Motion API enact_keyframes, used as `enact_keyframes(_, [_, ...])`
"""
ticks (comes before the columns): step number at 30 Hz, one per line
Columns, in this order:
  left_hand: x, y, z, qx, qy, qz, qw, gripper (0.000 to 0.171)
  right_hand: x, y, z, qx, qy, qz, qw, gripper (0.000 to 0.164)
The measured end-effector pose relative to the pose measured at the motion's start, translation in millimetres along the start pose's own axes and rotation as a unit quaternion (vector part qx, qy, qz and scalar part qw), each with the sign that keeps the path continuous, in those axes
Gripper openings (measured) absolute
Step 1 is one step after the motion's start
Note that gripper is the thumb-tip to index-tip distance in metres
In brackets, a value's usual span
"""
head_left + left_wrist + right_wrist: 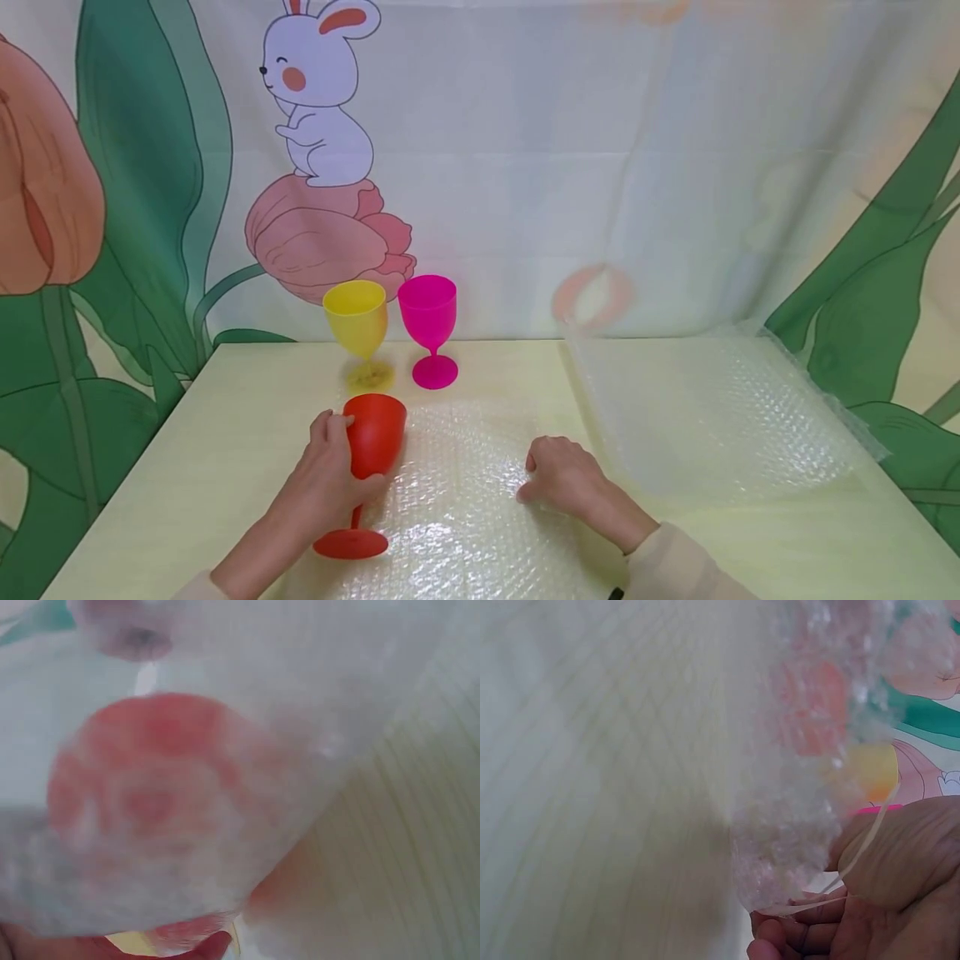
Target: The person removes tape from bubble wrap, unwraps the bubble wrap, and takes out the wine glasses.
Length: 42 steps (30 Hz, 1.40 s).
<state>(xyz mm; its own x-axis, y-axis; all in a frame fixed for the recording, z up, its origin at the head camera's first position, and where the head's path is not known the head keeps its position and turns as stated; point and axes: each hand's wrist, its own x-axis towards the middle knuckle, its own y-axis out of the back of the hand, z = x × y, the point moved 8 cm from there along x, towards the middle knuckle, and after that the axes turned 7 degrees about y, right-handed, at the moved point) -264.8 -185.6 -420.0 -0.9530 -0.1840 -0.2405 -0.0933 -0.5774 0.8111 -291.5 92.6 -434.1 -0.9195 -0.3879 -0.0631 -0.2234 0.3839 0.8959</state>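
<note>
A red plastic goblet is held upright and slightly tilted by my left hand, fingers at the left of its bowl and thumb across its lower part. Clear bubble wrap spreads between the hands, at the goblet's right. In the left wrist view, the round red shape of the goblet shows blurred through the translucent wrap. My right hand pinches an edge of the bubble wrap, and its curled fingers show on that edge in the right wrist view. Whether the wrap is a sheet or a bag, I cannot tell.
A yellow goblet and a magenta goblet stand side by side at the back of the pale table. More bubble wrap lies at the right back. A printed curtain hangs behind the table.
</note>
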Motion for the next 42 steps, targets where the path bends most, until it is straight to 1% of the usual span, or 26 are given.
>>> enact_keyframes(4, [0.8, 4.6, 0.1, 0.021, 0.004, 0.008, 0.9997, 0.102, 0.5, 0.3, 0.1, 0.006, 0.007, 0.000, 1.000, 0.030])
enact_keyframes(8, [-0.3, 6.9, -0.9, 0.029, 0.007, 0.004, 0.9995, 0.101, -0.1, -0.9, 1.1, 0.016, 0.010, -0.005, 1.000, 0.029])
enact_keyframes(14, [-1.3, 9.4, -6.9, 0.039, 0.012, -0.006, 0.9991, 0.087, -0.6, 1.1, -0.9, 0.020, 0.022, 0.000, 1.000, 0.027])
enact_keyframes(19, [-0.7, 9.8, -14.6, 0.037, 0.033, -0.028, 0.9984, 0.081, -1.3, 1.7, -2.5, 0.026, 0.031, -0.001, 0.999, 0.027])
enact_keyframes(22, [0.1, 13.9, -15.0, 0.066, 0.032, -0.024, 0.9970, 0.079, -1.1, 1.3, -2.5, 0.025, 0.034, -0.002, 0.999, 0.028])
enact_keyframes(27, [-1.6, 24.1, -10.5, 0.141, 0.002, 0.003, 0.9900, 0.072, -0.8, -0.1, -1.8, 0.020, 0.033, -0.005, 0.999, 0.028])
enact_keyframes(29, [-1.6, 26.5, -9.6, 0.150, 0.000, 0.003, 0.9887, 0.067, -0.5, -0.4, -2.3, 0.017, 0.032, -0.005, 0.999, 0.027])
enact_keyframes(32, [0.9, 26.3, -11.0, 0.127, 0.019, -0.011, 0.9917, 0.062, 0.2, -1.0, -3.7, 0.009, 0.033, -0.008, 0.999, 0.026])
enact_keyframes(35, [4.4, 22.0, -13.3, 0.091, 0.048, -0.039, 0.9939, 0.063, 1.0, -2.5, -3.9, 0.010, 0.031, -0.014, 0.999, 0.026])
enact_keyframes(38, [6.4, 18.8, -12.9, 0.068, 0.053, -0.060, 0.9945, 0.066, 0.5, -3.1, -2.0, 0.016, 0.025, -0.018, 0.999, 0.027])
enact_keyframes(42, [5.9, 18.4, -15.8, 0.045, 0.051, -0.081, 0.9944, 0.064, 0.4, -3.8, -1.8, 0.019, 0.021, -0.022, 0.999, 0.026])
